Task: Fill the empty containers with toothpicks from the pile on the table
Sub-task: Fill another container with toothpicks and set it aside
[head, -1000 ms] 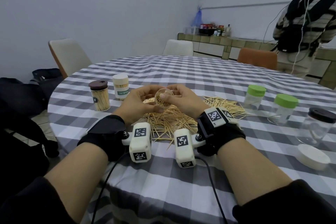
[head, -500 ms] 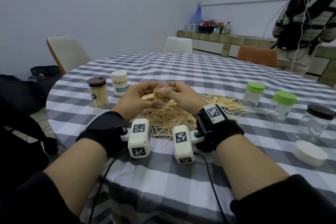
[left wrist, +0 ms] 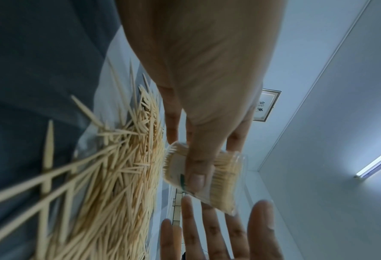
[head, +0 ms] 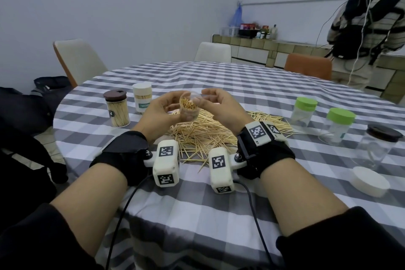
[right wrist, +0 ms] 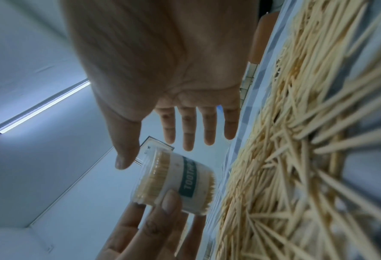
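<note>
Head view: left hand grips a small clear container packed with toothpicks, held up above the toothpick pile on the checked desk; right hand sits just beside the container's rim, thumb at the open mouth, fingers loosely curled, not gripping anything that can be made out. Container mouth tilts toward the camera, toothpick tips visible inside. Left of the hands stand two full jars, one with a brown lid, one with a white lid; to the right two green-lidded jars, a dark-lidded glass jar and a loose white lid. Left wrist view: left hand has thumb and fingers wrapped round the container, which lies tilted, toothpicks filling it; right hand's spread fingers just below it; pile beside. Right wrist view: right hand spread wide, fingers straight, thumb tip right at the container rim, contact unclear; container shows a teal label band, left hand's fingers gripping it from below; pile to the right.
</note>
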